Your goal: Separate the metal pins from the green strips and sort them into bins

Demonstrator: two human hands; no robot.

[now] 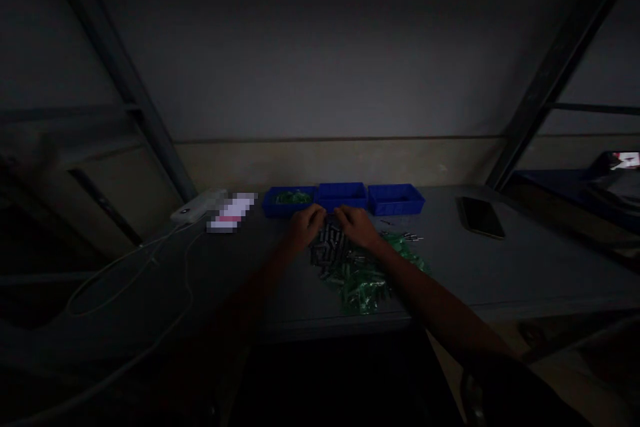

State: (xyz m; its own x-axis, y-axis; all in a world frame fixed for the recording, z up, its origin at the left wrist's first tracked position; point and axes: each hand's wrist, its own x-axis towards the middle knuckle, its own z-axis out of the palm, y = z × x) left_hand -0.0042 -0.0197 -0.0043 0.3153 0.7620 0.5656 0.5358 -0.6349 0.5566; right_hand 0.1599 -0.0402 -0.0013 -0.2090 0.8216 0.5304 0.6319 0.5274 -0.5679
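Note:
Both hands reach forward over a dim grey table (525, 273). My left hand (306, 225) and my right hand (356, 225) sit close together, fingers curled, above a heap of small dark metal pins (329, 248). What the fingers pinch is too small and dark to name. A pile of small green parts (363, 280) lies just in front of the pins, under my right forearm. Three blue trays stand in a row behind the hands: the left tray (289, 201) holds some green parts, the middle tray (342, 194) and right tray (396, 198) show no contents.
A dark phone (482, 217) lies flat at the right. At the left sit a white charger block (196, 207) with a cable (150, 260) looping over the table, and a blurred pink-white item (232, 211). Slanted metal frame bars rise on both sides.

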